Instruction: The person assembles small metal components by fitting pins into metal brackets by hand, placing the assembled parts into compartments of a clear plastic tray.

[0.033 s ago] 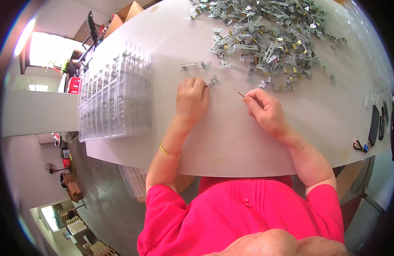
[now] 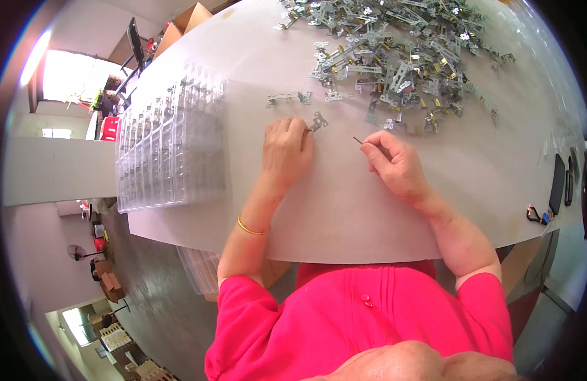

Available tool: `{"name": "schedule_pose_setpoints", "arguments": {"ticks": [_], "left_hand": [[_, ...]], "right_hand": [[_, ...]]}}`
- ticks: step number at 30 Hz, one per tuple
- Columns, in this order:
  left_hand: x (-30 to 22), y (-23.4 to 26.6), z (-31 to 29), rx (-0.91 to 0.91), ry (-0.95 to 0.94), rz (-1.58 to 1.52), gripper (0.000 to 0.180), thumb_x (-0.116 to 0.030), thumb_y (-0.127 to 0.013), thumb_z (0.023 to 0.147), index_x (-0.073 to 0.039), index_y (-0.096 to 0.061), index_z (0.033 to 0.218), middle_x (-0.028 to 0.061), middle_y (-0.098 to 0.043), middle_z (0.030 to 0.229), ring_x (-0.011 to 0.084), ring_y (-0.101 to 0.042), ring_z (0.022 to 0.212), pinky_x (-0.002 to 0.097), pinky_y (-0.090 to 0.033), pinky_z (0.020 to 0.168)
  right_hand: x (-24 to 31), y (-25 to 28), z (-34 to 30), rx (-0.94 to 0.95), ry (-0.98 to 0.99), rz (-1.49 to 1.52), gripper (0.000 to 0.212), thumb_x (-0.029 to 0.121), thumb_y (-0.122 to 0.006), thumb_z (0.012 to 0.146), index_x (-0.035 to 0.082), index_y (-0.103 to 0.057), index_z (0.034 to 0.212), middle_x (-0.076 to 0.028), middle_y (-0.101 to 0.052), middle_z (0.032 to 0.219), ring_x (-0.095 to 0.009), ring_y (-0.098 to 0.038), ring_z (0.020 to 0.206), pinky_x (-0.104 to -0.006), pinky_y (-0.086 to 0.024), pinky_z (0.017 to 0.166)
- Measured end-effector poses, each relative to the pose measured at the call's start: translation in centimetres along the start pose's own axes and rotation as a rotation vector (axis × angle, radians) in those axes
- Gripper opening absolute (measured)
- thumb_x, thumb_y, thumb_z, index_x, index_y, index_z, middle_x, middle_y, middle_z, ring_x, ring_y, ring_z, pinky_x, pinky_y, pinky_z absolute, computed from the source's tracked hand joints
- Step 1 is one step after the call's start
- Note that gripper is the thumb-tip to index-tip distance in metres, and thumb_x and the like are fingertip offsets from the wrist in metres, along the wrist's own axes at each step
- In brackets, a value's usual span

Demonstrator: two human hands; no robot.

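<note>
My left hand [image 2: 287,146] is closed over the table, its fingers on a small metal bracket [image 2: 319,121] with holes; the bracket's flat end sticks out past the fingertips, and the rest is hidden under the hand. My right hand [image 2: 395,166] pinches a thin dark pin [image 2: 357,140] between thumb and forefinger. The pin points toward the left hand, a gap apart from it. Just beyond my left hand lies a single long metal bracket [image 2: 288,97]. A large heap of metal brackets [image 2: 401,63], some with yellowish parts, spreads over the far side of the table.
A stack of clear plastic trays [image 2: 173,146] with small metal parts stands on the left of the white table [image 2: 331,216]. By the right edge lie a black strip-shaped thing [image 2: 557,186] and a small black and blue tool [image 2: 538,216]. Clear plastic sheeting [image 2: 541,44] covers the far right edge.
</note>
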State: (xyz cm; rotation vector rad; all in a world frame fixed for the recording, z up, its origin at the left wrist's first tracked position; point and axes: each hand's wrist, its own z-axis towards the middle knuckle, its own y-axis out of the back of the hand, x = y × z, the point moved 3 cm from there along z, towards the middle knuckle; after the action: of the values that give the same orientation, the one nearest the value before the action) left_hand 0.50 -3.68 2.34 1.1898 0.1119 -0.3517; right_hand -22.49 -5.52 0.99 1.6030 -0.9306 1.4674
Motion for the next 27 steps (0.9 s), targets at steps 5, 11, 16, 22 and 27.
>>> {"name": "schedule_pose_setpoints", "arguments": {"ticks": [5, 11, 16, 22, 27], "left_hand": [[-4.1, 0.8, -0.2, 0.078, 0.226, -0.365, 0.014, -0.004, -0.068, 0.085, -0.003, -0.054, 0.088, 0.0093, -0.07, 0.093, 0.0232, -0.067, 0.078, 0.0352, -0.053, 0.076], [-4.8, -0.6, -0.6, 0.131, 0.354, -0.91, 0.019, 0.0, -0.07, 0.086, -0.004, -0.052, 0.09, 0.0069, -0.066, 0.094, 0.0105, -0.063, 0.082, 0.0269, -0.053, 0.069], [-4.9, -0.5, -1.2, 0.2, 0.562, -1.177, 0.022, -0.002, -0.074, 0.086, -0.004, -0.054, 0.095, 0.0029, -0.061, 0.097, 0.007, -0.056, 0.082, 0.0226, -0.049, 0.063], [-3.8, -1.1, -1.6, 0.219, 0.502, -1.153, 0.037, -0.001, -0.074, 0.086, 0.002, -0.059, 0.12, -0.0009, -0.056, 0.092, 0.005, -0.053, 0.08, 0.0206, -0.046, 0.065], [-3.9, -0.8, -1.6, 0.184, 0.338, -0.888, 0.034, -0.002, -0.075, 0.084, 0.001, -0.065, 0.117, -0.0025, -0.053, 0.09, 0.0051, -0.051, 0.076, 0.021, -0.043, 0.066]], "right_hand": [[0.4, 0.0, -0.1, -0.001, 0.059, 0.048, 0.012, 0.015, -0.061, 0.099, 0.003, -0.063, 0.096, 0.002, -0.059, 0.073, -0.005, -0.053, 0.063, -0.0229, -0.043, 0.057], [0.9, 0.2, -0.3, -0.053, 0.078, 0.089, 0.01, 0.014, -0.062, 0.099, 0.004, -0.063, 0.097, 0.003, -0.059, 0.072, -0.004, -0.054, 0.064, -0.0216, -0.044, 0.058], [0.8, 0.2, -0.4, -0.053, 0.072, 0.103, 0.009, 0.013, -0.061, 0.1, 0.004, -0.063, 0.098, 0.003, -0.058, 0.072, -0.004, -0.054, 0.064, -0.0213, -0.044, 0.058], [1.0, 0.1, -0.5, -0.051, 0.046, 0.095, 0.008, 0.012, -0.061, 0.1, 0.004, -0.063, 0.098, 0.003, -0.058, 0.071, -0.003, -0.054, 0.064, -0.0211, -0.044, 0.058], [0.7, -0.2, -0.5, -0.029, 0.059, 0.067, 0.008, 0.011, -0.061, 0.099, 0.004, -0.063, 0.098, 0.003, -0.058, 0.07, -0.004, -0.054, 0.063, -0.0213, -0.044, 0.057]]}}
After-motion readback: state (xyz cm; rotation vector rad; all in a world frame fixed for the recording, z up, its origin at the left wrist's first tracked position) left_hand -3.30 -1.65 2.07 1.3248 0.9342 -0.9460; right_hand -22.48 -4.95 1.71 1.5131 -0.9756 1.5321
